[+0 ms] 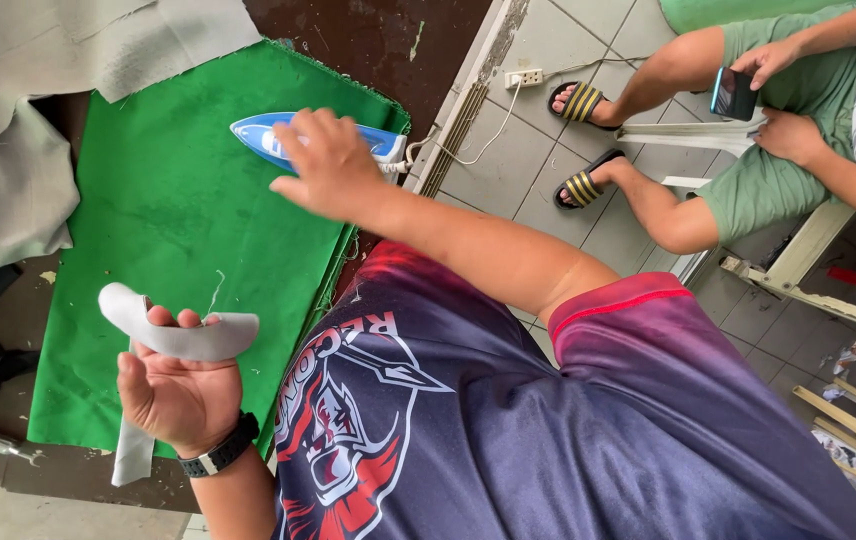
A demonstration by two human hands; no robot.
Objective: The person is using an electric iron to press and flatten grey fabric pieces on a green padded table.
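My left hand [176, 392], with a dark watch on the wrist, is raised palm up near the table's front edge. It grips a grey fabric strip [210, 338] that lies across its fingers, with one end hanging down beside the wrist. My right hand [326, 165] reaches over a blue and white clothes iron [256, 137] that rests on a green cloth [168, 230]. Its fingers are loosely apart above the iron's handle and the thumb sticks out to the side. The hand hides the handle, so I cannot tell whether it touches it.
Grey fabric pieces [8, 150] lie at the table's far left. The iron's cord runs to a white power strip [526, 76] on the tiled floor. A seated person in green shorts [778, 170] holds a phone [733, 93] at the right, by a pale chair [808, 260].
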